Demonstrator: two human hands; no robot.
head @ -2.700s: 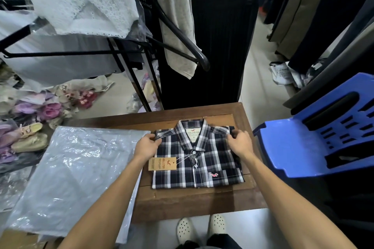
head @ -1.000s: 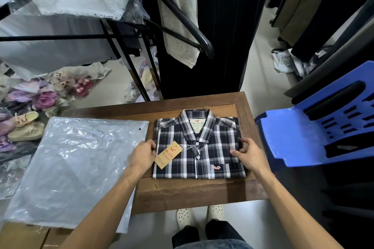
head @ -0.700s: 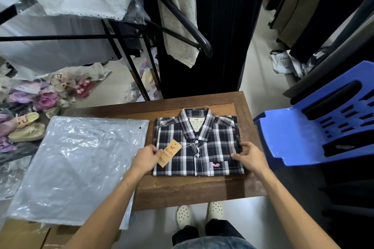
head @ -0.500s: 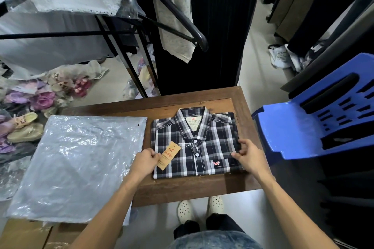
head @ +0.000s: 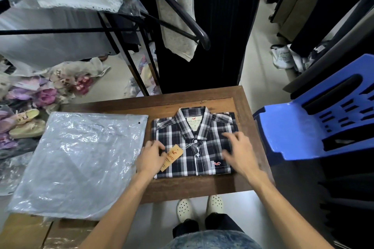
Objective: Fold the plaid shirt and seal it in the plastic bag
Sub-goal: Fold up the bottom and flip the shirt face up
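The navy-and-white plaid shirt [head: 192, 143] lies folded, collar away from me, on the small wooden table [head: 188, 188]. An orange hang tag [head: 171, 156] lies on its left front. My left hand [head: 150, 157] rests at the shirt's left edge, fingers curled beside the tag. My right hand [head: 237, 152] lies flat on the shirt's right half, fingers spread and blurred. The clear plastic bag [head: 79, 163] lies flat and empty to the left of the shirt, overhanging the table's left side.
A blue plastic chair [head: 315, 125] stands close against the table's right side. A black clothes rack [head: 129, 46] with hanging garments rises behind the table. Shoes and slippers [head: 28, 119] are piled on the floor at the left. Cardboard boxes [head: 30, 232] sit under the bag.
My right hand has moved from the shirt's right edge onto its front, fingers now spread. My left hand stays at the shirt's left edge by the tag.
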